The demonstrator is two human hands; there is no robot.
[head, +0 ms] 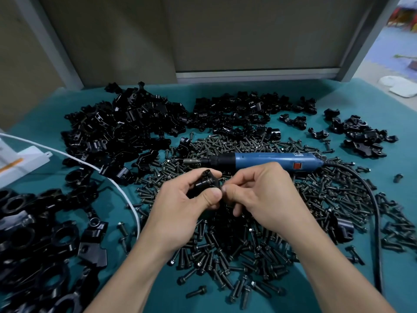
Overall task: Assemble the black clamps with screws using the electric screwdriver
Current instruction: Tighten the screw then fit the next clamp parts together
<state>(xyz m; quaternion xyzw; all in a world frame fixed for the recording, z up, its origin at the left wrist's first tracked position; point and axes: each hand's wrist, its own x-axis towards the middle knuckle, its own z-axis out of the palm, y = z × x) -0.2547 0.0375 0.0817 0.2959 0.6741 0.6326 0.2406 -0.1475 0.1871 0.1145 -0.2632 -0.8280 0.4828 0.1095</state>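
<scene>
My bare forearms reach forward and my hands meet in front of me. My left hand point(187, 199) grips a clamp point(204, 182), thumb across it. My right hand point(259, 195), just beside, pinches thumb to forefinger, its other fingers curled.

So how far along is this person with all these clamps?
Done: a heap at lower left looks like assembled clamps. In hand: the left hand grips one clamp while the right hand pinches at its edge, probably seating a screw; the electric screwdriver lies unused on the screws. Left: big piles of loose clamp parts at the back.
</scene>
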